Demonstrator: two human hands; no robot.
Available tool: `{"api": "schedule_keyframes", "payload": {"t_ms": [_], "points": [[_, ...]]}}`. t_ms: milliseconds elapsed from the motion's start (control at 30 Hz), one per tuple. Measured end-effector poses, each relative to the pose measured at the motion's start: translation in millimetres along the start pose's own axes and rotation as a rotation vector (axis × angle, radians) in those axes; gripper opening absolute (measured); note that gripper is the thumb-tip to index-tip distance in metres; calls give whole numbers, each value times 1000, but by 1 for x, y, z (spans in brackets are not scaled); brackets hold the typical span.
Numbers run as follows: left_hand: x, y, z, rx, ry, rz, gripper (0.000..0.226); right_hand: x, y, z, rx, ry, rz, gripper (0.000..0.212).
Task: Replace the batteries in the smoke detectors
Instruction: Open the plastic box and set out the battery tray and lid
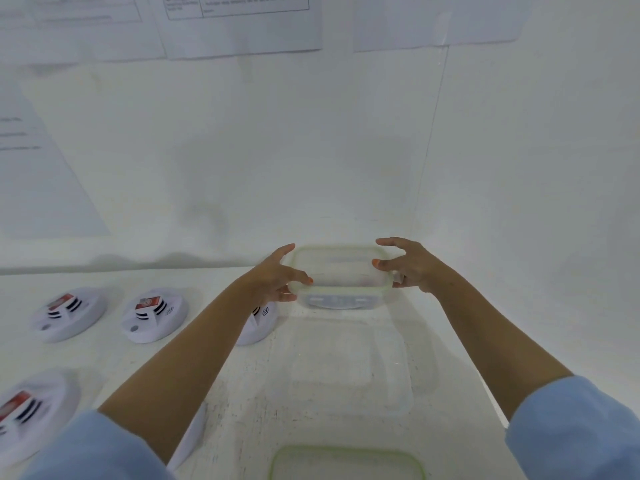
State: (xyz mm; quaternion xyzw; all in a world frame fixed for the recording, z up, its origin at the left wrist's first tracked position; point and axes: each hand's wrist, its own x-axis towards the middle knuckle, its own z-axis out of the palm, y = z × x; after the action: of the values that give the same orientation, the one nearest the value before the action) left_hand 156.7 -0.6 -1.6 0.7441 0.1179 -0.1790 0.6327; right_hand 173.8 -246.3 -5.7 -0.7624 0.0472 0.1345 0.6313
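Several white round smoke detectors lie on the white table at the left, two of them at the back, one smoke detector (69, 313) and a second smoke detector (154, 315), each with a red-labelled battery showing. A third detector (258, 329) is partly hidden behind my left forearm. A clear lidded container (337, 271) with a pale green rim stands at the back of the table. My left hand (277, 275) grips its left edge, thumb on the lid. My right hand (407, 268) grips its right edge, fingers curled round the side. Its contents are too blurred to make out.
An open clear container (398, 382) stands in the middle, nearer to me. A loose green-rimmed lid (277, 460) lies at the front edge. Another detector (31, 417) sits front left. A white wall with taped paper sheets (242, 26) stands close behind.
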Motion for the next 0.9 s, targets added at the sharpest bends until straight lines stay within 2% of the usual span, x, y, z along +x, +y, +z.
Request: {"api": "schedule_keyframes", "payload": {"t_ms": [167, 333, 533, 633, 700, 767, 833, 900], "points": [[-2, -3, -1, 15, -17, 17, 82, -8, -3, 2, 2, -1, 3, 50], [-8, -2, -1, 115, 100, 151, 65, -14, -11, 5, -56, 29, -30, 51], [-33, 15, -6, -55, 201, 331, 48, -33, -35, -1, 0, 29, -14, 63], [-48, 24, -11, -207, 174, 407, 65, -46, -44, -3, 90, 40, -92, 71], [-57, 25, -19, -274, 153, 470, 88, -57, -47, -5, 236, 48, -132, 66], [-69, 25, -27, -294, 91, 493, 101, -72, -48, -7, 283, 19, -163, 52], [-87, 24, -28, -277, 37, 497, 94, -88, -46, -7, 283, -17, -186, 43], [-108, 21, -25, -234, -1, 548, 70, -105, -42, -6, 305, -1, -199, 40]]}}
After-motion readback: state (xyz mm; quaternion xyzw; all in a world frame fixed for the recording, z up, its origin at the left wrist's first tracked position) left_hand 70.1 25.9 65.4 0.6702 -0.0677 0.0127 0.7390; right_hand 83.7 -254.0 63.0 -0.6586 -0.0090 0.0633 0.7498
